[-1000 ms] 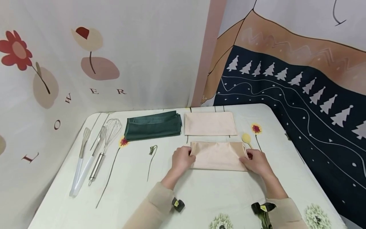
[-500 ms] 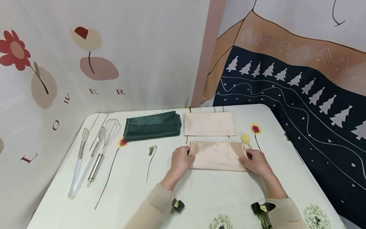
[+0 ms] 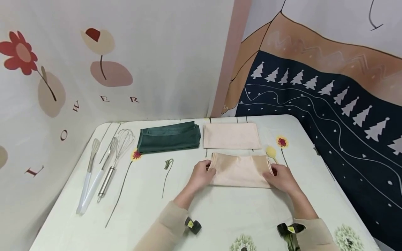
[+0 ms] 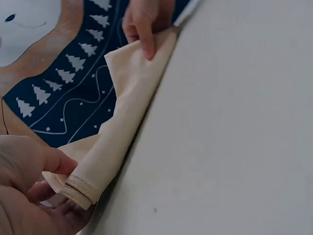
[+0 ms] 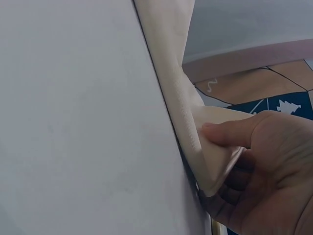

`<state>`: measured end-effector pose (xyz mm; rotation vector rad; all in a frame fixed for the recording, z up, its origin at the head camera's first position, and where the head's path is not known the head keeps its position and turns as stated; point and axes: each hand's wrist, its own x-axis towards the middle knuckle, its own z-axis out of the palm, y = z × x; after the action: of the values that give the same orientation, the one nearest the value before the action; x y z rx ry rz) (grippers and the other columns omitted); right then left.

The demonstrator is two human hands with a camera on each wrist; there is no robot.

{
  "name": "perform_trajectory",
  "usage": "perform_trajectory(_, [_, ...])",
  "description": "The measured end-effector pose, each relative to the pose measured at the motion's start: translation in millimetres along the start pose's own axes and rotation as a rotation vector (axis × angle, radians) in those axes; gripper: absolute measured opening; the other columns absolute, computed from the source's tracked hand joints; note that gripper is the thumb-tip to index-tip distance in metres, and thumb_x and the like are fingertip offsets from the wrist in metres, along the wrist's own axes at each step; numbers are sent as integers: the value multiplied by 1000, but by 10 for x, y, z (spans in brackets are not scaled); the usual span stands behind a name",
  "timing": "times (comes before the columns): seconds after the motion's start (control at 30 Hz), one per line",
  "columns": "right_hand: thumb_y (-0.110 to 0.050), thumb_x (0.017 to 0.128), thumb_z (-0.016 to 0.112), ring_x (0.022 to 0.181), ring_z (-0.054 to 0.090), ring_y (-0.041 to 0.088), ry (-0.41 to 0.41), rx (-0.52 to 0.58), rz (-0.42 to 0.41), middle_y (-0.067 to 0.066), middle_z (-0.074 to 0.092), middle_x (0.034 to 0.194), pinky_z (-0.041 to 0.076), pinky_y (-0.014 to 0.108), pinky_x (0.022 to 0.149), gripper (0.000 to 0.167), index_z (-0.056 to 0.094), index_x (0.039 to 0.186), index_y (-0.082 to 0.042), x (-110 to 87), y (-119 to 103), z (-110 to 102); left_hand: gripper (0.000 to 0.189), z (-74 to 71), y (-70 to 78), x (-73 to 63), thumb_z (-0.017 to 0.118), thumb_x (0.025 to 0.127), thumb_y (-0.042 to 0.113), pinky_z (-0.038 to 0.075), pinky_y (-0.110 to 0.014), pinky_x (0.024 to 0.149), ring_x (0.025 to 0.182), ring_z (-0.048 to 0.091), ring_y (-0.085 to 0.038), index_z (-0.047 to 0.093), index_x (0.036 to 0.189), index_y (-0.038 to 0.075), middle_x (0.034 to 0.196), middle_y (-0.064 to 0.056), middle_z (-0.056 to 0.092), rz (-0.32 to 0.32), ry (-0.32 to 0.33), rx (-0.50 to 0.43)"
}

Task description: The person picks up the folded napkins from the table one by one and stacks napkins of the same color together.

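A folded pale pink cloth (image 3: 240,172) lies on the table in front of the person, its far edge lifted a little. At its left end the left hand (image 3: 202,174) pinches the layered edge, thumb on the near side. The right hand (image 3: 281,177) grips the opposite end in the same manner. In the left wrist view the stacked hems of the cloth (image 4: 98,171) show between thumb and fingers. The right wrist view has the thumb pressed on the cloth (image 5: 210,156), with the fingers behind it partly hidden.
Behind lie another folded pale pink cloth (image 3: 231,136) and a folded dark green cloth (image 3: 169,137). A whisk (image 3: 116,160) and white-handled tongs (image 3: 94,177) lie at the left of the table (image 3: 141,223). Printed curtains border the back and right.
The left hand has shifted slightly right, and the cloth's left end has risen a little with it. The right hand keeps its hold in nearly the same place.
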<state>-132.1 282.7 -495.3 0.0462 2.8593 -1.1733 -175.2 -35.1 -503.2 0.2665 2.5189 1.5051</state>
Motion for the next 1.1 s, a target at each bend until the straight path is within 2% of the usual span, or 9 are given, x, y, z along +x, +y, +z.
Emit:
perform_trajectory(0.1, [-13, 96, 68, 73, 56, 18, -1, 36, 6, 11, 66, 82, 48, 28, 61, 26, 66, 110, 9, -26, -8, -12, 27, -6, 25, 0, 66, 96, 7, 57, -29, 77, 92, 67, -19, 69, 118, -7, 106, -15, 70, -93, -47, -225])
perform_trajectory(0.2, [-15, 98, 66, 78, 59, 18, -4, 78, 33, 15, 68, 91, 50, 28, 64, 29, 64, 114, 8, -34, -27, -10, 30, -20, 40, -1, 70, 93, 4, 57, -26, 75, 89, 66, -17, 68, 120, -9, 104, -15, 69, -177, -69, -413])
perform_trajectory(0.37, [-18, 98, 68, 78, 63, 16, -16, 129, 100, 17, 70, 95, 52, 28, 66, 37, 63, 122, 10, -42, -47, -16, 36, -6, 20, 18, 73, 87, -4, 57, -25, 76, 86, 66, -14, 64, 122, -9, 102, -12, 69, -230, -24, -570])
perform_trajectory(0.5, [-20, 96, 72, 78, 66, 13, 11, 172, 158, 20, 72, 100, 53, 25, 66, 48, 60, 130, 12, -48, -50, -21, 42, 8, 5, 24, 76, 82, -10, 56, -25, 84, 96, 67, -16, 63, 122, -6, 110, -13, 68, -232, 71, -625])
perform_trajectory(0.63, [-17, 94, 74, 77, 64, 8, 53, 228, 189, 20, 71, 105, 53, 21, 64, 51, 58, 133, 11, -31, -44, -22, 56, -9, 22, 23, 76, 80, -13, 55, -31, 93, 113, 65, -28, 58, 132, -5, 125, -19, 62, -234, 124, -667])
perform_trajectory(0.73, [-15, 94, 73, 77, 62, 7, 58, 250, 189, 19, 71, 107, 53, 21, 63, 49, 58, 133, 11, -21, -33, -25, 69, -29, 25, 22, 73, 82, -13, 51, -36, 101, 124, 59, -35, 47, 145, -5, 136, -25, 57, -257, 95, -708])
perform_trajectory(0.83, [-15, 94, 73, 77, 62, 9, 46, 244, 184, 18, 71, 104, 53, 21, 62, 48, 59, 131, 13, -32, -14, -26, 71, -36, 4, 28, 71, 84, -12, 49, -37, 104, 127, 58, -35, 41, 148, -9, 139, -27, 57, -279, 33, -721])
perform_trajectory(0.93, [-17, 95, 73, 75, 62, 12, 21, 218, 181, 15, 71, 96, 52, 22, 60, 46, 61, 127, 14, -54, 5, -31, 61, -39, -20, 28, 72, 85, -11, 54, -35, 97, 117, 65, -30, 49, 141, -12, 132, -27, 62, -276, -20, -684])
perform_trajectory(1.1, [-22, 96, 72, 74, 60, 14, -24, 173, 175, 10, 69, 91, 50, 23, 58, 45, 63, 123, 14, -89, 17, -59, 45, -67, -50, 4, 74, 88, -3, 59, -30, 82, 94, 70, -18, 61, 131, -10, 113, -20, 71, -255, -61, -554])
